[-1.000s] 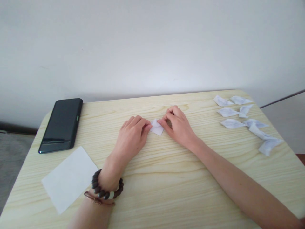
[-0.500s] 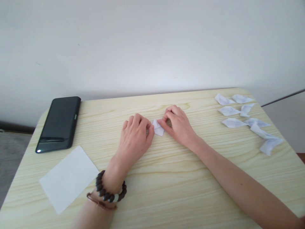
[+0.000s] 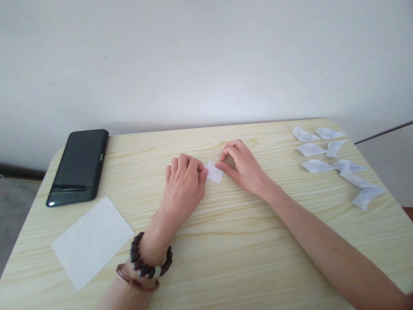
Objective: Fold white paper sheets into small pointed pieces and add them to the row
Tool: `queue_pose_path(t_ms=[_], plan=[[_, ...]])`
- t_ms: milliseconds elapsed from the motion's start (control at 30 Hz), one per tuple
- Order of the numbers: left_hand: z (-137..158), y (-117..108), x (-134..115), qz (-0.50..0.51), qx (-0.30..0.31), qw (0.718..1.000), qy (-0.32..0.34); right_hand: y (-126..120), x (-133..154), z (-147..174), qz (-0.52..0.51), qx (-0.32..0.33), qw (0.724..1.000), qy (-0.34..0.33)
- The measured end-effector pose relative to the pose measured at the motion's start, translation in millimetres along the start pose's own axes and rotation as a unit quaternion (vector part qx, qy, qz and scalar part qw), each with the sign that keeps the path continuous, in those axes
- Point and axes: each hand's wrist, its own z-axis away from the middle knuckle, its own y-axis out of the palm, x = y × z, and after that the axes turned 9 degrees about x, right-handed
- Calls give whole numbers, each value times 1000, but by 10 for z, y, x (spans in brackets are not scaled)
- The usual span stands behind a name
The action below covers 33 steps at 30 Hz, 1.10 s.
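Your right hand [image 3: 243, 168] has eased slightly rightward, baring more of the folded paper [image 3: 214, 173] at the frame's centre. Near you, a plain sheet [image 3: 93, 243] lies lower left. Beyond, your left hand [image 3: 184, 185] pinches the folded paper's left corner; your right hand's thumb meets its right corner, grip unclear. It looks light, easily creased: hold its edges.

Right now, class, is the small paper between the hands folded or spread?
Folded: crease lines cross the small white paper, and its far edge rises to a peak.
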Motion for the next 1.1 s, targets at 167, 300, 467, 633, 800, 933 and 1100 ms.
queue_pose_path(t_ms=[167,300,467,633,800,933,1100], plan=[[8,4,23,29,-11,999,19,-90,-69,0,-59,34,997,-22],[14,20,81,44,-38,996,64,-99,-90,2,-72,34,996,-30],[7,43,109,54,-61,995,65,-93,-79,10,-67,27,997,-32],[-9,27,98,56,-57,995,55,-59,-50,22,-46,5,999,-24],[-10,17,96,45,-53,996,61,-47,-36,21,-33,9,999,-21],[0,-1,87,30,-43,997,50,-66,-55,9,-54,18,998,-20],[10,0,107,18,-33,998,57,-43,-50,14,-43,10,999,-25]])
